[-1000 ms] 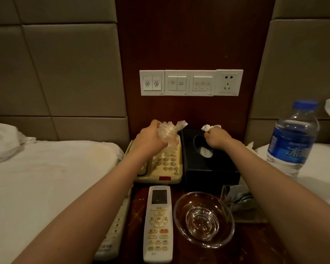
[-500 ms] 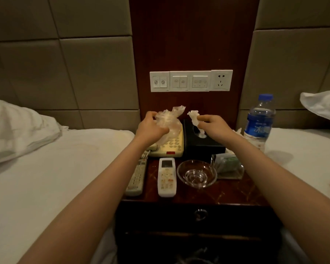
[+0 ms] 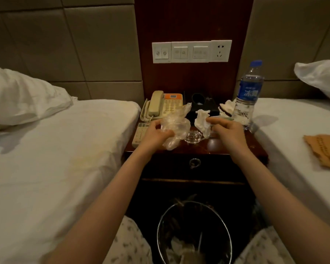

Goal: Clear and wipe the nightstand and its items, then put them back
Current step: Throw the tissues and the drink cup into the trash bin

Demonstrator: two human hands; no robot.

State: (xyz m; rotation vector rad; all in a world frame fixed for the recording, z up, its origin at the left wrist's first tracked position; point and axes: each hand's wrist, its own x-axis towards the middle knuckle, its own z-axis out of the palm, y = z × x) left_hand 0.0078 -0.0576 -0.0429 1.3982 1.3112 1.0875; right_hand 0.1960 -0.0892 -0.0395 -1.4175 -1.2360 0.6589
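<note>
Head view: both bare forearms reach forward over the dark glossy nightstand [image 3: 213, 147]. The left hand [image 3: 154, 134] grips crinkled clear plastic wrap [image 3: 176, 125]; the right hand [image 3: 228, 131] pinches a crumpled white tissue [image 3: 202, 121] at its fingertips. A round glass ashtray [image 3: 193, 138] sits just below, between both hands.

A left bed [image 3: 55, 159] and right bed [image 3: 293, 134], each bearing a white pillow [image 3: 21, 96] [image 3: 320, 77], flank a wood panel's white switch-and-socket plate [image 3: 191, 52], padded headboards [image 3: 65, 44] behind, a metal-rimmed wastebasket [image 3: 161, 221] below.
</note>
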